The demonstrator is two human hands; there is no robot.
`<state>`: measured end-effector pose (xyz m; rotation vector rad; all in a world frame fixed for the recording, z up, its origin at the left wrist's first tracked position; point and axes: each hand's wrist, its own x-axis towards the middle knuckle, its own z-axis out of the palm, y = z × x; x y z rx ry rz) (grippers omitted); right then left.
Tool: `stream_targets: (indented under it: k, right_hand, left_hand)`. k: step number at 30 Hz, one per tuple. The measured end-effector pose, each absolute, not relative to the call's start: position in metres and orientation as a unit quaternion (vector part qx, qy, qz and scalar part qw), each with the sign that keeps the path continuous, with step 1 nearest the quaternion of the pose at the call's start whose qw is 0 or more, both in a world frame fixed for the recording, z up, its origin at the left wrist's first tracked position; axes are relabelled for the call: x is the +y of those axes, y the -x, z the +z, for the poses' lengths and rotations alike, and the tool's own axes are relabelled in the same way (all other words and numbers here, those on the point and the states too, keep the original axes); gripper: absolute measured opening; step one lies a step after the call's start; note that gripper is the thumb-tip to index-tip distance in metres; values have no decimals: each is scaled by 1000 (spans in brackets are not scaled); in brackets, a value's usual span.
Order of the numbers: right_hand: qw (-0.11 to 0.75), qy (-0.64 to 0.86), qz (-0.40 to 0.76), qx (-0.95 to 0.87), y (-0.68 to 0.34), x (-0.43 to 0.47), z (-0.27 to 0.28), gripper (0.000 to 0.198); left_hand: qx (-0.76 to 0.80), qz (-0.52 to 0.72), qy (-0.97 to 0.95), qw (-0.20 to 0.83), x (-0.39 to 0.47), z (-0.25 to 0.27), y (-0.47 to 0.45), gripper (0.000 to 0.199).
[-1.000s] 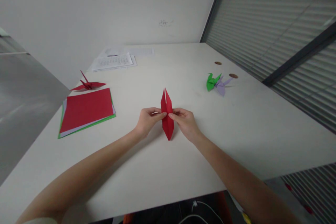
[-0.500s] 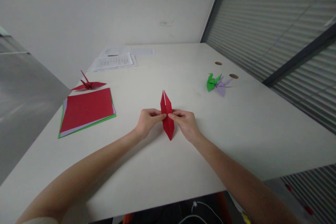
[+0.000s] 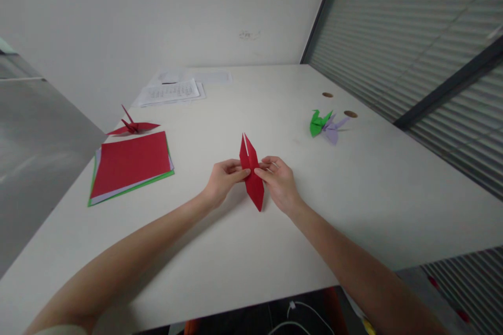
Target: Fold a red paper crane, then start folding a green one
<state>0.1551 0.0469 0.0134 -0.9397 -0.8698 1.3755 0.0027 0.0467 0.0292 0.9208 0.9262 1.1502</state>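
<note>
A folded red origami paper [image 3: 255, 188], long and diamond-shaped, is held between my hands over the table. Its far end splits into two narrow points; the near end comes to a single tip. My left hand [image 3: 223, 180] pinches its left edge, thumb on top and fingers beneath. On the right edge, my right hand [image 3: 281, 183] grips it with the thumb on top, the other fingers curled behind and partly hidden.
On the white table [image 3: 220, 277], a stack of coloured paper [image 3: 133, 162] lies left, with a red paper crane [image 3: 133, 126] behind it. Printed sheets [image 3: 171, 93] rest at the back. A green crane [image 3: 319, 123] and a lilac crane [image 3: 332, 130] stand right, near two round holes.
The folded red paper has turned slightly, its near tip shifting right and a little closer. My right hand's fingers have lifted and loosened a bit; my left hand has barely moved.
</note>
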Motion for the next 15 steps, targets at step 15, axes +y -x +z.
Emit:
stream_targets:
  k: [15]
  right_hand:
    - [530, 441, 608, -394, -160, 48, 14, 33]
  left_hand:
    - [428, 427, -477, 638, 48, 29, 1, 35]
